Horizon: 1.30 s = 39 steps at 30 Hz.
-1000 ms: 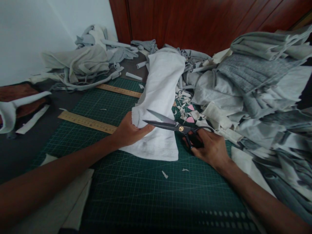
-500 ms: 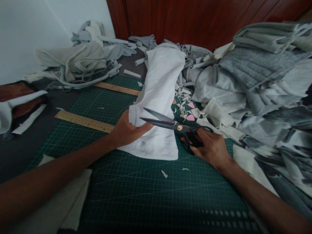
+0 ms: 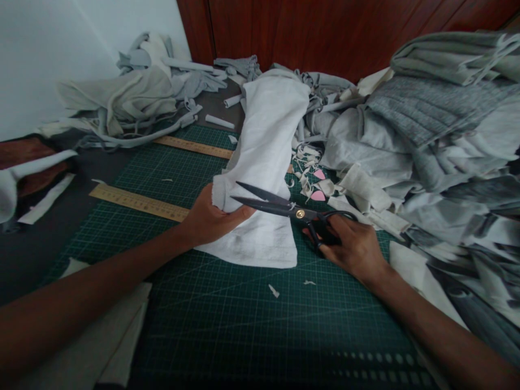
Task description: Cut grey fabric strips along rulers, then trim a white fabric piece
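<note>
While L hand [image 3: 209, 218] tight on wht cloth [image 3: 270, 135], R hand [image 3: 352, 242] tight round blk scissors [image 3: 299, 213]

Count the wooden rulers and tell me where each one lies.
2: the near ruler on the mat, disappearing behind the left hand; the far ruler beyond it, reaching toward the white cloth. More could be hidden.

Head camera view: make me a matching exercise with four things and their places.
1. Black scissors with brass-coloured pivot
2. Long white cloth
3. Small flat pink pieces
4. Nearer flat yellowish ruler

A. Among pale scraps
B. In the right hand
C. On the green gridded mat, left of the cloth
D. Gripped by the left hand

1-B; 2-D; 3-A; 4-C
</note>
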Motion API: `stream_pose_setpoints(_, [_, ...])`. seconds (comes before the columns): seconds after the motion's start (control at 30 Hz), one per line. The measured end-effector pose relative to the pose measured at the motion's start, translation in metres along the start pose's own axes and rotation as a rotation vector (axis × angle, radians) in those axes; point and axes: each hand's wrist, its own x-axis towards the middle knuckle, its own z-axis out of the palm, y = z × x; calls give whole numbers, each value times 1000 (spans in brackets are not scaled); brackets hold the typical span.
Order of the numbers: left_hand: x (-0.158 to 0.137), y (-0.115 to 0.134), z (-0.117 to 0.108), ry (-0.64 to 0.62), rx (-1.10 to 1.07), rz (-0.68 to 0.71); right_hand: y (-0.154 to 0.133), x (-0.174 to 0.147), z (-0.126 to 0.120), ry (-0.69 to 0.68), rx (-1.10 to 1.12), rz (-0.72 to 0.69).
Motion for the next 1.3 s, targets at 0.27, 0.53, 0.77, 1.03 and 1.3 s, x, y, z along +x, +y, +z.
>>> stream_pose_setpoints(0.27, [2, -4, 2, 63, -12, -31, -5, 4, -6, 7, -50, -30])
stream_pose_setpoints(0.53, [2, -3, 2, 60, 2, 6, -6, 4, -5, 21, -99, -75])
stream_pose_setpoints(0.77, [3, -2, 0, 13, 11, 42, -3, 6, -7, 28, -86, -96])
stream_pose_setpoints(1.03, [1, -2, 1, -33, -55, 27, 2, 5, -6, 6, -72, -91])
stream_pose_setpoints(1.3, [3, 4, -1, -30, -138, -30, 4, 4, 1, -17, -18, 89])
